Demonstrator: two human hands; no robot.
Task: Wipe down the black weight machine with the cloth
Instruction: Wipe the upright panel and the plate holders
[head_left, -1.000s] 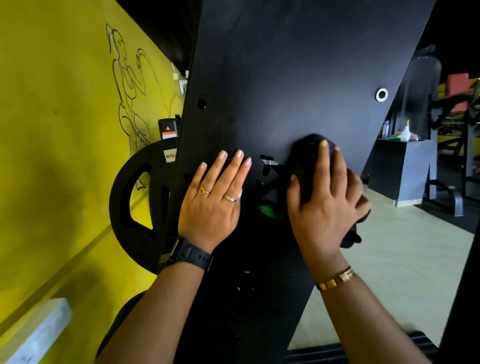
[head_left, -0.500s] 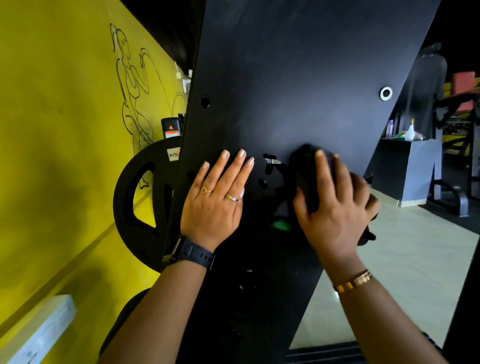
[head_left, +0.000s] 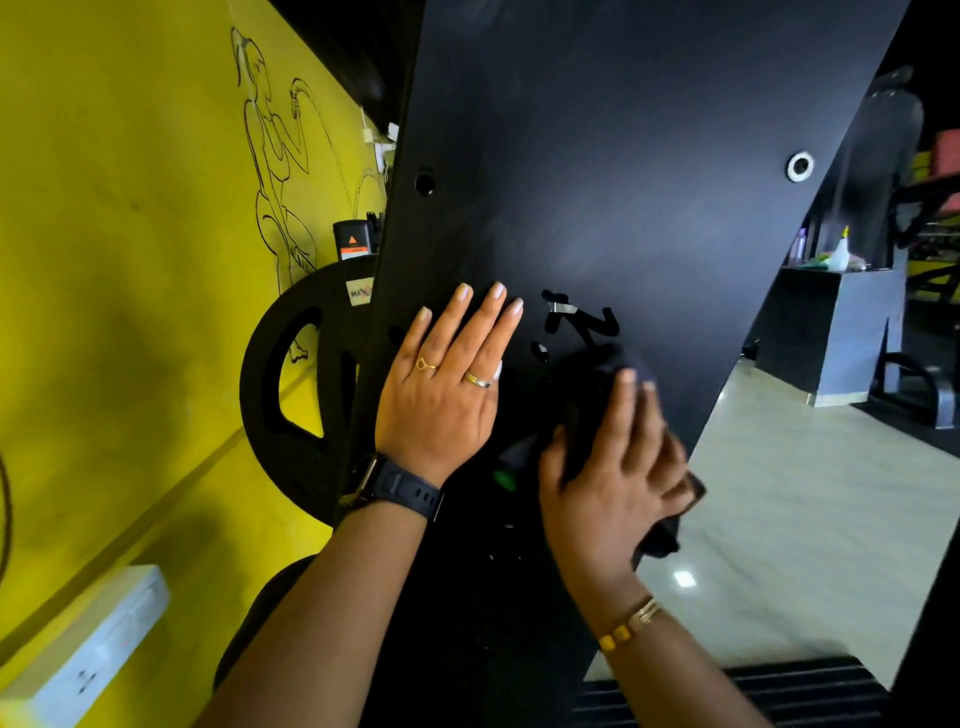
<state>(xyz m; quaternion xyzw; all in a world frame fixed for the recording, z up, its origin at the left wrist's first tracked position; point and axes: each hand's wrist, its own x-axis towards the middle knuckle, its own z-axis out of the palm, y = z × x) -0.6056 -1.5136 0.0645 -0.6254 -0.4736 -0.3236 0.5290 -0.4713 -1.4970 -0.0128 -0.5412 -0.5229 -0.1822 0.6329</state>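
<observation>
My left hand (head_left: 441, 395) lies flat on the black weight machine (head_left: 623, 156), on the lower left part of its big sloping panel. The palm is down and the fingers are straight, close together and pointing up the panel; it holds nothing. The wrist, with a black watch (head_left: 400, 488), sits at the panel's left edge, and the forearm runs down and away from it.

My right hand (head_left: 618, 483) is near the panel's right edge, level with the left hand's palm. It grips the dark cloth (head_left: 587, 400) and presses it against the surface. The thumb is hooked round the bunched cloth on one side and the fingers are draped over it. They are blurred, so I cannot tell how tightly the outer ones curl. A tail of cloth sticks out under the heel of the hand, past the panel's edge. A gold bracelet (head_left: 628, 623) circles that wrist.

The cut-out logo (head_left: 576, 317) in the panel sits just above the cloth. A black weight plate (head_left: 291, 395) shows behind the panel's left edge.
</observation>
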